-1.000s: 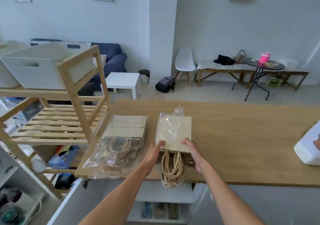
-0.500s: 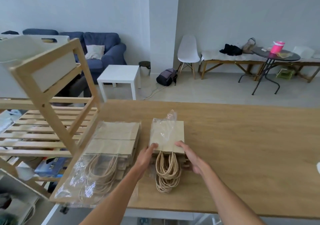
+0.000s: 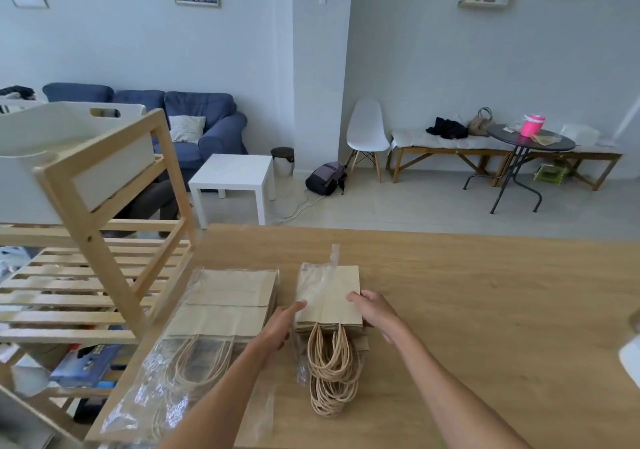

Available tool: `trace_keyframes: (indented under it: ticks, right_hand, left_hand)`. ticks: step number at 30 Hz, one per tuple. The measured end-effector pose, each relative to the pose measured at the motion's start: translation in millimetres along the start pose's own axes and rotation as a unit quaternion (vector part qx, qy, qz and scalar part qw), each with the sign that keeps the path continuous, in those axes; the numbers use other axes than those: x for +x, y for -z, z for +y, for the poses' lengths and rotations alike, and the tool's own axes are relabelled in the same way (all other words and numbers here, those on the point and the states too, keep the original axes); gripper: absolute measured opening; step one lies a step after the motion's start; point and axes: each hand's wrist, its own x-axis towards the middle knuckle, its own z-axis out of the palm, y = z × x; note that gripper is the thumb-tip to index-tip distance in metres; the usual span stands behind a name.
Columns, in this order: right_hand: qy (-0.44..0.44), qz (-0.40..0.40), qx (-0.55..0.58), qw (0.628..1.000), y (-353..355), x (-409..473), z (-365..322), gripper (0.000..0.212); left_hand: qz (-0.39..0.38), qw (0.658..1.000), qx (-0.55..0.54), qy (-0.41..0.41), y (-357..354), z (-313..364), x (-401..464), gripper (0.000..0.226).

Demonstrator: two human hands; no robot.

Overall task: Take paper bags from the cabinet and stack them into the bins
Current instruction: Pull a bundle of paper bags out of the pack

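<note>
A small stack of brown paper bags (image 3: 330, 296) lies flat on the wooden table (image 3: 485, 310), its twine handles pointing toward me and a loose clear plastic sleeve over its far end. My left hand (image 3: 277, 332) grips the stack's left edge and my right hand (image 3: 375, 313) grips its right edge. A wider pack of paper bags (image 3: 221, 310) in clear plastic lies just to the left. A white bin (image 3: 69, 137) sits on top of the wooden shelf rack (image 3: 104, 241) at the left.
A white object (image 3: 632, 355) shows at the table's right edge. Behind the table stand a white side table (image 3: 235, 178), a blue sofa (image 3: 194, 113), a white chair (image 3: 367, 130) and a round black table (image 3: 530, 144). Clutter fills the rack's lower shelf.
The view has tilted up and shifted, so the table's front edge has left the frame. Both hands stay on the sides of the small stack, which has barely moved.
</note>
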Motion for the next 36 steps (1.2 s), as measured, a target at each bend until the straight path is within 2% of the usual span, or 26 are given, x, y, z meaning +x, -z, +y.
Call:
trace_keyframes:
  ticks: [2,6,10,12,15,16,19,20,21,23,28,30,32,36]
  right_hand:
    - [-0.012,0.0,-0.002,1.0,1,3,-4,0.047]
    - [-0.046,-0.023,-0.008,0.999,1,12,-4,0.053]
    - [-0.088,-0.056,0.004,0.995,-5,19,1,0.063]
    - [-0.103,-0.064,0.01,0.993,-10,14,-5,0.063]
    - [-0.117,-0.078,0.019,0.99,-10,1,-21,0.04]
    - [-0.117,-0.087,0.03,0.989,-10,3,-25,0.044]
    - [-0.121,-0.102,0.03,0.987,-10,25,-22,0.1]
    - [-0.114,-0.106,0.032,0.987,-10,44,-12,0.106]
    - [-0.114,-0.1,0.029,0.988,-11,55,-7,0.103]
    - [-0.119,-0.081,0.018,0.989,-11,29,-26,0.083]
    - [-0.087,-0.059,-0.024,0.994,-15,6,-53,0.049]
    - [-0.076,-0.051,-0.026,0.995,-15,7,-54,0.036]
    - [-0.085,-0.061,0.003,0.995,-14,9,-48,0.033]
    - [-0.144,-0.095,0.1,0.98,-14,9,-31,0.047]
  left_hand:
    - [-0.004,1.0,-0.008,0.015,-3,2,-4,0.1]
    - [-0.023,0.999,-0.02,0.023,-11,-2,0,0.074]
    - [-0.028,0.999,-0.029,0.036,-11,-3,7,0.068]
    - [-0.036,0.998,-0.03,0.038,-12,-1,8,0.079]
    - [-0.047,0.996,-0.051,0.046,-14,-2,12,0.102]
    - [-0.047,0.996,-0.054,0.045,-14,-5,16,0.104]
    - [-0.045,0.996,-0.056,0.052,-15,-2,12,0.097]
    - [-0.046,0.996,-0.057,0.054,-16,1,8,0.091]
    - [-0.047,0.996,-0.056,0.056,-16,2,7,0.083]
    - [-0.045,0.996,-0.051,0.06,-16,3,7,0.079]
    - [-0.041,0.996,-0.049,0.068,-13,-3,16,0.108]
    - [-0.038,0.995,-0.056,0.068,-13,-2,13,0.106]
    - [-0.027,0.996,-0.051,0.061,-13,1,6,0.099]
    - [-0.029,0.997,-0.045,0.058,-14,3,4,0.095]
